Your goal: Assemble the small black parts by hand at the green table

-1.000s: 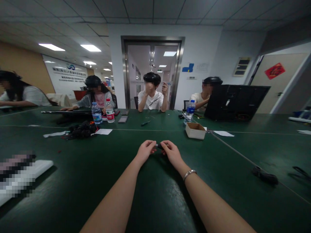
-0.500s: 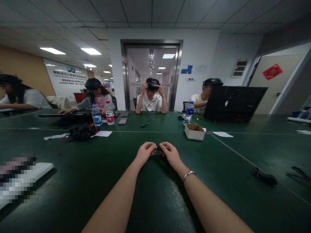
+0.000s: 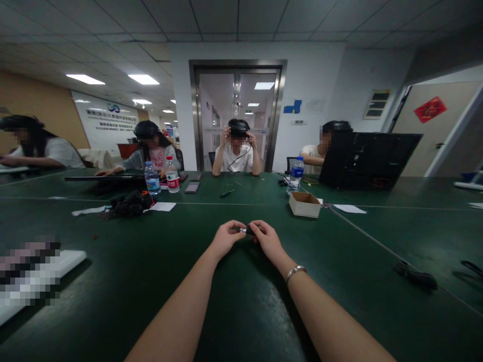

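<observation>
My left hand (image 3: 227,237) and my right hand (image 3: 266,236) meet over the green table (image 3: 241,311), thumbs and fingertips pinched. Between them is a small dark object with a silver metal end (image 3: 243,231), too small to name. The fingers of my left hand close around its silver end. My right hand, with a silver bracelet (image 3: 295,273) on its wrist, grips the dark end. Fingers hide much of the object.
An open white box (image 3: 305,206) stands beyond my right hand, near a water bottle (image 3: 296,176). A green screwdriver (image 3: 227,193) lies farther back. Black cables (image 3: 130,205) are bundled at left, and a coiled black cable (image 3: 415,275) lies right. Several people sit around the table.
More of the silver part shows between my fingertips now. The view has shifted slightly, so the surroundings appear a little farther right. Both hands keep their pinch.
</observation>
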Tool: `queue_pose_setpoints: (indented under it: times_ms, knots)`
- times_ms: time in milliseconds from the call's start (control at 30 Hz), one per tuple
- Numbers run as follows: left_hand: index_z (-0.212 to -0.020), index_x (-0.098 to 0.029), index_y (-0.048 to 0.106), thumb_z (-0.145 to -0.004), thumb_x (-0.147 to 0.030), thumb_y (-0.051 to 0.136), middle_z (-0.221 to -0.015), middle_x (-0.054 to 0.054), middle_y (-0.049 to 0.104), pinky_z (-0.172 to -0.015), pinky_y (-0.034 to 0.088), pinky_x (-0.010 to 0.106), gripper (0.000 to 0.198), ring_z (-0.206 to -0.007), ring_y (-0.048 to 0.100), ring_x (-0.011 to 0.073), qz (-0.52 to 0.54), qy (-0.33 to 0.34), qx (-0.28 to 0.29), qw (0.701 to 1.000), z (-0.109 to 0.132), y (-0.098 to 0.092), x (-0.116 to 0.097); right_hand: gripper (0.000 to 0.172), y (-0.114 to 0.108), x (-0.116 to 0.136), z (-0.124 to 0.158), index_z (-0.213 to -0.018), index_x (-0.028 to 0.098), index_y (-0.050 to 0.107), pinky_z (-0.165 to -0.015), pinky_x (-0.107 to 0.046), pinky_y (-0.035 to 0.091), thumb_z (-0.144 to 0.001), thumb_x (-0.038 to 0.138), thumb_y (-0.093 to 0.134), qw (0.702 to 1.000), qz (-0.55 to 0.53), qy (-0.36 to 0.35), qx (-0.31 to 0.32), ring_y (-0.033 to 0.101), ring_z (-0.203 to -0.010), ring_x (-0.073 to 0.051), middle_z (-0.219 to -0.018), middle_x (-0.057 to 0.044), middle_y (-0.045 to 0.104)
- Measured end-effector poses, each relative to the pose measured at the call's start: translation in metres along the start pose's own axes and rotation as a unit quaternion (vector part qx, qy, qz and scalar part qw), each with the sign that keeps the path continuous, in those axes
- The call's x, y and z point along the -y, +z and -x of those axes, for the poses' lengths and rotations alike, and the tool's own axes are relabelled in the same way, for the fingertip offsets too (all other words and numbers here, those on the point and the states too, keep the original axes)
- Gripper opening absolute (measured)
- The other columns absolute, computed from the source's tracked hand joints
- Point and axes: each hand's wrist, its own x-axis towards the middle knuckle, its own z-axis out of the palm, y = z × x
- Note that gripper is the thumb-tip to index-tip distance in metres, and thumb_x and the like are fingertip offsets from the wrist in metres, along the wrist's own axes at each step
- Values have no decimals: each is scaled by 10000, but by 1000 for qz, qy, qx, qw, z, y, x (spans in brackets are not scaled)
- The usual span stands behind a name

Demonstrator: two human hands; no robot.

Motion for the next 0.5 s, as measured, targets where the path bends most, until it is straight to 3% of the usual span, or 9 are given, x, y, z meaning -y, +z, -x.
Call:
queue_pose_setpoints:
  times_ms: [267, 367, 500]
  knots:
    - [-776, -137, 641, -582, -156, 769, -827, 54, 692, -860, 466, 339, 233, -826, 639, 172, 11, -21, -6, 1000, 0, 2, -2, 353, 1, 0, 0, -861, 172, 608, -498, -239, 383, -742, 503, 572, 1000, 5, 3, 7, 496, -522, -114, -584, 21, 552]
    - [-777, -137, 650, -571, -206, 788, -838, 58, 689, -859, 461, 332, 257, -830, 632, 172, 5, -21, -8, 1000, 0, 2, -2, 347, 1, 1, 1, -853, 173, 613, -492, -239, 381, -748, 500, 567, 1000, 6, 3, 4, 490, -511, -112, -570, 24, 545]
    - [-898, -159, 651, -682, -339, 716, -922, 69, 670, -765, 474, 282, 289, -845, 623, 161, -1, -33, -28, 999, -3, 3, -1, 354, 1, 3, 1, -851, 168, 618, -492, -241, 384, -743, 503, 576, 1000, 8, 4, 3, 489, -504, -115, -550, 26, 537]
